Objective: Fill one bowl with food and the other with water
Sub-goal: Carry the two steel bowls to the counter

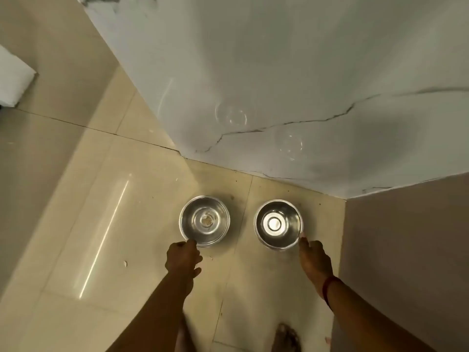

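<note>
Left hand (183,255) fingers pinch left bowl (204,221) rim; right hand (314,260) fingers (pressed together) touch right bowl (278,224).

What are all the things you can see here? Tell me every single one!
left bowl: one, shiny silver, on the floor, a brownish speck in its middle
right bowl: one, shiny silver, on the floor beside the other, not touching it
floor: one, beige tiles, under everything
wall: one, white with dark veins, behind the bowls
white thing: one, white, far left edge; too cut off to name
red thread: one, red, round the right wrist
left hand: one, fingers curled on the left bowl's near rim
right hand: one, fingertips at the right bowl's near rim
foot: one plainly seen, bare, bottom edge
</note>
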